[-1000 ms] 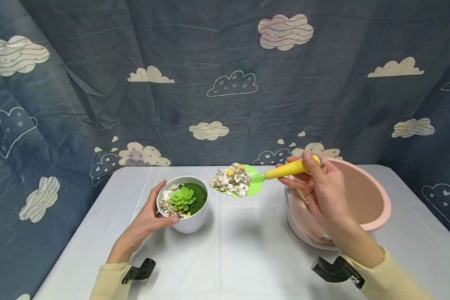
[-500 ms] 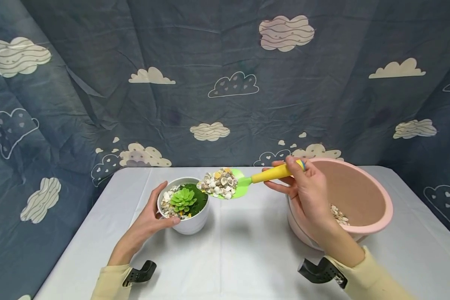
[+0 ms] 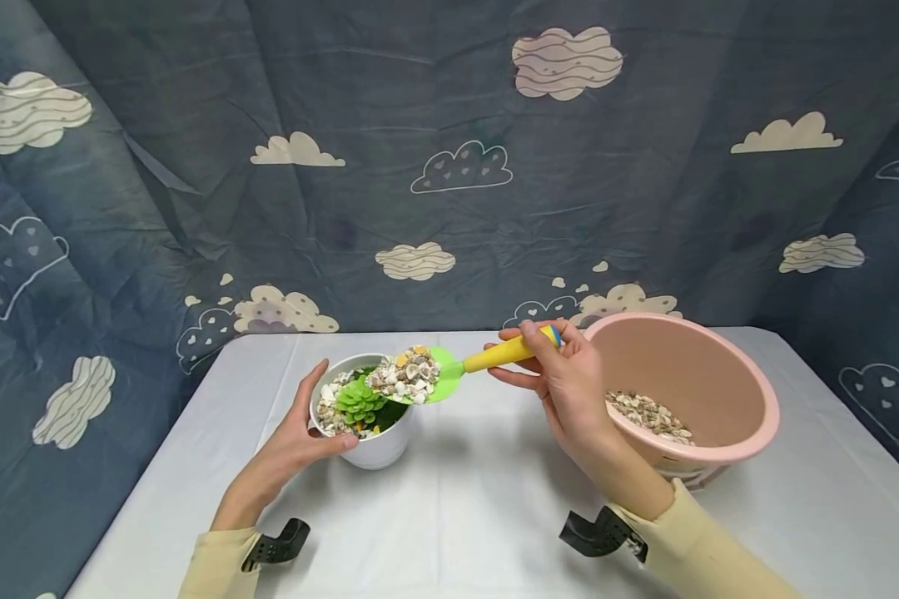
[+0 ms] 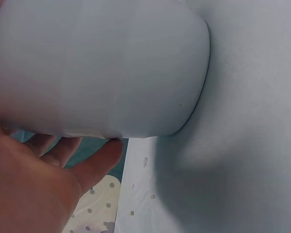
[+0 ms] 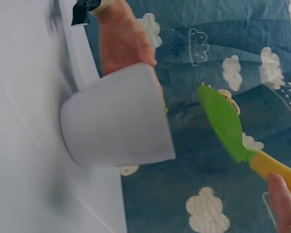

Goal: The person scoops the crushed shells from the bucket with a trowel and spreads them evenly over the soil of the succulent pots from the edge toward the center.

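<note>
A white flowerpot (image 3: 378, 452) stands on the table, holding a green succulent (image 3: 357, 402) with white pebbles and shells around its left side. My left hand (image 3: 300, 433) grips the pot from the left, thumb at the near rim and fingers around the far side. By its yellow handle, my right hand (image 3: 569, 387) holds a garden trowel (image 3: 445, 376) with a green blade. Small shells and pebbles (image 3: 407, 373) are heaped on that blade, whose tip overlaps the pot's right rim in the head view. The right wrist view shows the blade (image 5: 223, 121) raised above the pot's rim (image 5: 157, 97).
A pink tub (image 3: 719, 383) stands on the right of the white-covered table (image 3: 487, 516), with loose shells (image 3: 648, 414) on its bottom. Behind the table hangs a dark blue cloth (image 3: 449, 108) printed with clouds.
My right hand has moved left with the loaded trowel, bringing the blade from beside the pot to over its right rim. The left hand and pot have stayed in place.
</note>
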Demonstrator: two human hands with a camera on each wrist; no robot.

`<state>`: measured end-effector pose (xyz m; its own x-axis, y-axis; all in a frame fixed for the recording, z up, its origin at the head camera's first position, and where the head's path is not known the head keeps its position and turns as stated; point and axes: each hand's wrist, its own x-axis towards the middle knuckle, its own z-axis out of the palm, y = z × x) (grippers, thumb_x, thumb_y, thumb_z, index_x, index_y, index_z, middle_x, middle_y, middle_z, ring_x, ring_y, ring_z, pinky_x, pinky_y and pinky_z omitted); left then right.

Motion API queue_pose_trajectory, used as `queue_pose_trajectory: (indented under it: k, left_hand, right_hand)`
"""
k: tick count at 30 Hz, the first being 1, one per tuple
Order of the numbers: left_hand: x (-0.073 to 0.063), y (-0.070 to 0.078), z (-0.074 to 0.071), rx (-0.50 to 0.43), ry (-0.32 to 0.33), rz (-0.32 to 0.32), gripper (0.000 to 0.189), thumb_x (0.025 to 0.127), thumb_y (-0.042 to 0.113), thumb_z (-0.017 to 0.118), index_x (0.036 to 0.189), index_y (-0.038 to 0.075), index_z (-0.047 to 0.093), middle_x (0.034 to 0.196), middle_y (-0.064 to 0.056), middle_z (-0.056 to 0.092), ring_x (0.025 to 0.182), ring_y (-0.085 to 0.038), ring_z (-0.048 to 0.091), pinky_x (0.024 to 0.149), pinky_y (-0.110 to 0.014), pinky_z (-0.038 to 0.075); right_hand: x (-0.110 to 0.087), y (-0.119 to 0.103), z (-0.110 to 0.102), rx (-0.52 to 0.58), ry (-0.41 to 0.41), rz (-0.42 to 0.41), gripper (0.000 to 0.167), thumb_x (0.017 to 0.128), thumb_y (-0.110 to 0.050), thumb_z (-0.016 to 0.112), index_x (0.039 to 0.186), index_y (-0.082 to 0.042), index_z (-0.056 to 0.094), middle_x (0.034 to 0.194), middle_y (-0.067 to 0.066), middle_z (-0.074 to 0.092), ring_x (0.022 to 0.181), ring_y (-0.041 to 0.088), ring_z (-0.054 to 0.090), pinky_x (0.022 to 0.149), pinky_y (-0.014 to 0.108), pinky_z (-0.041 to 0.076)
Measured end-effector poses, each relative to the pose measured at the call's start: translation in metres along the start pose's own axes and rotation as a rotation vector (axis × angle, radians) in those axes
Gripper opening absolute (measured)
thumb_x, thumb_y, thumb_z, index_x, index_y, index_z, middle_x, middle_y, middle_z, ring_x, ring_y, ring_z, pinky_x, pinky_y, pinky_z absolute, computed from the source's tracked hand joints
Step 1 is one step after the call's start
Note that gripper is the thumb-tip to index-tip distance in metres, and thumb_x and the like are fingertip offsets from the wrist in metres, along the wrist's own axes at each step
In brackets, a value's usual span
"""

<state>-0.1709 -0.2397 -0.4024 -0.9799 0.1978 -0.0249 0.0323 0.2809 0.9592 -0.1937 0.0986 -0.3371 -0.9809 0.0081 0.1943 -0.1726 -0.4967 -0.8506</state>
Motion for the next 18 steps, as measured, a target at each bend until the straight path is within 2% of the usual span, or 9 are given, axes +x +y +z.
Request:
queue_pose_trajectory:
  k: [7, 12, 18]
  left_hand:
    - [0.003, -0.001, 0.002, -0.028, -0.018, -0.013, 0.111, 0.077, 0.021, 0.083, 0.158, 0.033, 0.008, 0.160, -0.016, 0.009, 0.143, -0.039, 0.017, 0.109, -0.061, 0.023]
    - [0.003, -0.004, 0.003, -0.067, -0.022, -0.013, 0.110, 0.076, 0.019, 0.083, 0.158, 0.029, 0.009, 0.158, -0.019, 0.012, 0.142, -0.040, 0.020, 0.110, -0.056, 0.024]
    - [0.004, -0.004, 0.001, -0.084, -0.009, -0.014, 0.109, 0.076, 0.018, 0.083, 0.157, 0.030, 0.011, 0.156, -0.021, 0.014, 0.141, -0.040, 0.023, 0.109, -0.052, 0.026]
  right_hand:
    - [0.003, 0.016, 0.004, 0.015, 0.029, 0.058, 0.029, 0.094, -0.016, 0.068, 0.106, 0.002, 0.049, 0.100, 0.015, 0.071, 0.092, 0.034, 0.070, 0.075, 0.054, 0.054]
    - [0.007, 0.027, 0.008, 0.013, 0.047, 0.065, 0.030, 0.093, -0.016, 0.070, 0.105, 0.003, 0.049, 0.101, 0.016, 0.071, 0.091, 0.034, 0.071, 0.074, 0.054, 0.055]
    - [0.013, 0.038, 0.015, 0.022, 0.048, 0.053, 0.028, 0.093, -0.015, 0.070, 0.103, 0.003, 0.050, 0.100, 0.017, 0.071, 0.091, 0.035, 0.070, 0.073, 0.053, 0.055]
